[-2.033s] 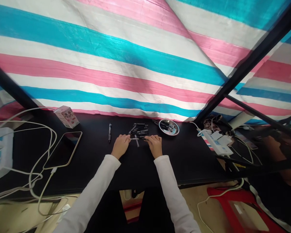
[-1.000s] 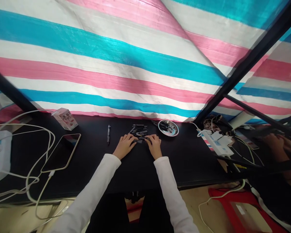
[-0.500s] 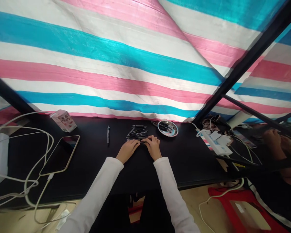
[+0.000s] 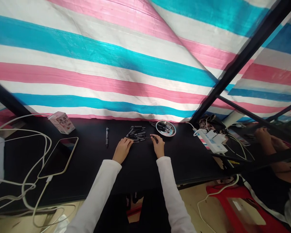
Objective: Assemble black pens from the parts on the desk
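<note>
My left hand (image 4: 122,149) is closed on a dark pen barrel (image 4: 138,140) whose far end points right. Apart from it, my right hand (image 4: 158,145) pinches a small dark piece (image 4: 155,138), perhaps a pen part; its exact kind is too small to make out. Just beyond both hands lies a loose pile of dark pens (image 4: 137,130). A round metal bowl (image 4: 174,132) holding several dark pen parts stands behind my right hand. One grey pen (image 4: 107,137) lies alone to the left of the pile.
A smartphone (image 4: 59,156) with a white cable and a small pink box (image 4: 61,122) are at left. A white power strip (image 4: 214,142) with cables sits at right. Beyond the black frame bar (image 4: 244,58), a co-worker's hands (image 4: 265,136) show. A striped sheet (image 4: 116,77) hangs behind the table.
My hands were close together over a pen and have drawn apart, the left one leftward and the right one rightward with a small dark piece.
</note>
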The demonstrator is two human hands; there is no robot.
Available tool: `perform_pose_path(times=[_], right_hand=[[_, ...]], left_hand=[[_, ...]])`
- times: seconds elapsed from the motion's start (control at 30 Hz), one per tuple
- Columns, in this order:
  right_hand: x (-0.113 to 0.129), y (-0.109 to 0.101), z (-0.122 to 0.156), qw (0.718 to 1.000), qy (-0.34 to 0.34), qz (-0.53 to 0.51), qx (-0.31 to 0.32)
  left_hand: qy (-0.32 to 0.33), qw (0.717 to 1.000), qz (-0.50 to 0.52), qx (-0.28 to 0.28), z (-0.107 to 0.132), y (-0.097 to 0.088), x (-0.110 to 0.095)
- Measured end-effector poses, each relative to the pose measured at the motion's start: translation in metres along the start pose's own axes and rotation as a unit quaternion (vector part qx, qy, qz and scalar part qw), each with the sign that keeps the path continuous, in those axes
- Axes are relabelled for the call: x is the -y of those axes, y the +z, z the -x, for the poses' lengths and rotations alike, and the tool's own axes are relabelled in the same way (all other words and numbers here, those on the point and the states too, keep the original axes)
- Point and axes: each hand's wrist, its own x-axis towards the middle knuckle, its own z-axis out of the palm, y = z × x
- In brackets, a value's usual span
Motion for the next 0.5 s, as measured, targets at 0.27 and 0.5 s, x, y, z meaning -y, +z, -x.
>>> perform_pose_path(times=[0.27,0.5], right_hand=[[-0.032,-0.033,-0.037,0.997,-0.03,0.076,0.001],[-0.036,-0.081,-0.088,0.914,-0.095,0.38,0.107]], left_hand=[[0.019,1.0,0.003,0.006,0.001,0.003,0.003],[0.028,1.0,-0.008,0.007,0.001,0.004,0.002]])
